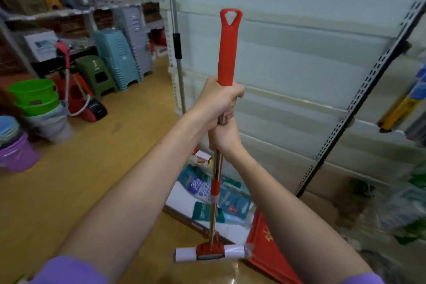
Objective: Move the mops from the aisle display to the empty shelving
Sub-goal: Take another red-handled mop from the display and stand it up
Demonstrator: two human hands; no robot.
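We've got both hands, left hand (pixel 219 99) above right hand (pixel 224 136), wrapped round the mop (pixel 227 53); blurry shelving (pixel 299 53) center-right, tan floor (pixel 80 180).

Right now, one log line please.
left hand: upper grip | right hand: below | mop: upright | head: near floor

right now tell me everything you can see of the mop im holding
The mop stands nearly upright before the white shelving. It has a red plastic grip with a hanging hole on top, a shiny metal pole with a red collar, and a red bracket holding a white-wrapped roller head near the floor. Both hands, left above right, clasp the pole.
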